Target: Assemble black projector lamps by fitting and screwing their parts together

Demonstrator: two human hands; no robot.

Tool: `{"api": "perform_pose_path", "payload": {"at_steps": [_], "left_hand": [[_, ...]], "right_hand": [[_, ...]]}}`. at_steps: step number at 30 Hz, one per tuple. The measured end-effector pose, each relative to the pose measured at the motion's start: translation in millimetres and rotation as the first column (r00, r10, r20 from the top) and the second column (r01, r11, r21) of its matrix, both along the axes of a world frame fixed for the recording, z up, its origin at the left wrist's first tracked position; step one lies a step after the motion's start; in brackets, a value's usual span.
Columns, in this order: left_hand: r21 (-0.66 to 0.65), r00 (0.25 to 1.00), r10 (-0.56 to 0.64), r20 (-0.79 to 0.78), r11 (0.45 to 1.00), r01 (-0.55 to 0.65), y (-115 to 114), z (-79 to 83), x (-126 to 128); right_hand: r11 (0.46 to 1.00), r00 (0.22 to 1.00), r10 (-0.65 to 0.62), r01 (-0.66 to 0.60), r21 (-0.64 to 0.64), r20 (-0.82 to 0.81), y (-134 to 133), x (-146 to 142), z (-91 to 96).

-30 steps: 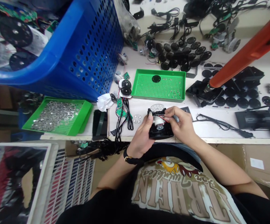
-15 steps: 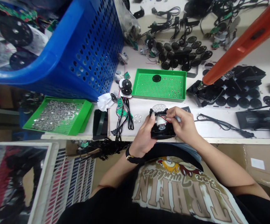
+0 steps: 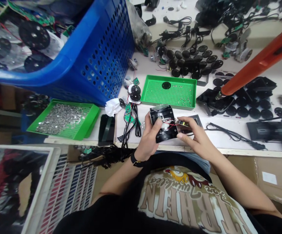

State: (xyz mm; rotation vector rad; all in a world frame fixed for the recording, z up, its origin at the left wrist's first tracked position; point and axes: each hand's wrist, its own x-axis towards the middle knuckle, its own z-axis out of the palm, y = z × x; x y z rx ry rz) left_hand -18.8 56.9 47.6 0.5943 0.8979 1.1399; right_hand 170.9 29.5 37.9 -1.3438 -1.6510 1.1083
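Note:
My left hand (image 3: 148,136) grips a small black square housing (image 3: 164,123) from its left side, thumb pressed on top. A silvery motor and red wires sit inside the housing. My right hand (image 3: 196,138) holds the housing's right edge, and its fingers pinch a small part with a yellowish circuit piece (image 3: 183,123) attached to the wires. Both hands hover just above the near edge of the white table (image 3: 228,136). A dark wristband (image 3: 134,161) circles my left wrist.
A green perforated tray (image 3: 170,92) with a black disc lies beyond the hands. A large blue basket (image 3: 89,58) stands at left, a green tray of clear parts (image 3: 63,118) below it. A phone (image 3: 107,129), cables, black discs and an orange tool handle (image 3: 260,61) surround the work spot.
The housing has been lifted and tilted toward the left, its upper face turned more to the camera. My right hand has slid to the right, off the top of the motor.

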Motion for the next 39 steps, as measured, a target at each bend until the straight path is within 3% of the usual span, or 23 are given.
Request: {"api": "perform_pose_path", "payload": {"at_steps": [2, 5, 6, 9, 10, 11, 13, 14, 15, 17, 19, 25, 29, 39], "left_hand": [[0.04, 0.995, 0.079, -0.057, 0.996, -0.077, 2.1, 0.7, 1.0], [0.119, 0.978, 0.161, -0.13, 0.982, -0.146, 3.7, -1.4, 1.9], [0.139, 0.974, 0.166, -0.152, 0.98, -0.145, 3.5, -2.9, 1.7], [0.166, 0.975, 0.114, -0.191, 0.983, -0.082, 0.4, -7.8, -0.1], [0.174, 0.975, 0.1, -0.2, 0.983, -0.066, -1.3, -9.1, -1.0], [0.186, 0.973, 0.096, -0.211, 0.981, -0.056, -3.3, -10.1, -2.0], [0.236, 0.964, 0.103, -0.245, 0.971, -0.043, -7.5, -10.8, -4.2], [0.273, 0.957, 0.106, -0.27, 0.962, -0.03, -9.7, -10.6, -5.2], [0.311, 0.949, 0.103, -0.298, 0.95, -0.006, -11.8, -10.2, -6.1], [0.367, 0.931, 0.083, -0.354, 0.929, 0.057, -15.3, -9.3, -7.3], [0.389, 0.918, 0.065, -0.391, 0.916, 0.101, -17.7, -8.7, -7.7], [0.374, 0.919, 0.089, -0.385, 0.925, 0.067, -19.0, -8.0, -6.9], [0.327, 0.928, 0.101, -0.359, 0.945, 0.024, -19.8, -9.7, -6.5], [0.181, 0.961, 0.078, -0.264, 0.983, -0.03, -24.1, -20.2, 0.0]], "right_hand": [[1.0, 0.999, 0.018, -0.017, -0.011, 0.043, -5.6, 1.7, 4.8], [0.991, 0.993, -0.083, 0.072, 0.117, 0.084, -11.2, 3.1, 20.1], [0.99, 0.994, -0.053, 0.039, 0.138, 0.097, -11.8, 3.7, 26.0], [0.968, 0.97, 0.227, -0.234, 0.093, 0.084, -9.8, 3.8, 38.0], [0.966, 0.971, 0.232, -0.236, 0.103, 0.054, -8.0, 2.6, 38.5], [0.979, 0.989, 0.15, -0.151, 0.14, 0.013, -5.9, 0.5, 37.0], [0.971, 0.984, -0.125, 0.147, 0.189, -0.127, -1.1, -6.1, 29.5], [0.959, 0.955, -0.21, 0.242, 0.144, -0.208, 1.2, -10.3, 24.6], [0.966, 0.932, -0.225, 0.251, 0.059, -0.284, 3.4, -14.9, 19.7], [0.988, 0.9, -0.133, 0.089, -0.125, -0.415, 6.4, -24.1, 11.8], [0.978, 0.867, -0.068, -0.04, -0.205, -0.494, 7.2, -32.0, 7.5], [0.985, 0.846, -0.094, 0.003, -0.171, -0.525, 1.2, -43.6, 6.7], [0.978, 0.878, -0.13, 0.038, -0.203, -0.461, 0.8, -45.5, 9.0], [0.956, 0.862, -0.205, 0.073, -0.286, -0.464, 2.7, -52.1, 11.0]]}}
